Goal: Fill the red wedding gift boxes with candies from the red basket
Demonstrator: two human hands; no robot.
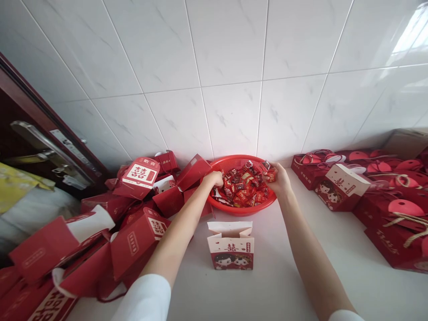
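Observation:
A red plastic basket (230, 208) with a perforated wall stands against the tiled wall, filled with wrapped candies (242, 187) in mostly red wrappers. My left hand (216, 179) is at the basket's left side, fingers curled down over the candies; what they hold, if anything, is hidden. At the right rim, my right hand (281, 179) is closed around a few wrapped candies, one of which shows a red wrapper. In front of the basket, between my forearms, an opened red and white gift box (231, 249) with two cartoon faces stands upright.
Many red gift boxes (133, 240) lie heaped on the left, several with open flaps. More boxes with rope handles (397, 236) stand in rows on the right, near a white-topped box (341, 187). A dark door (43, 138) with a metal handle is at far left.

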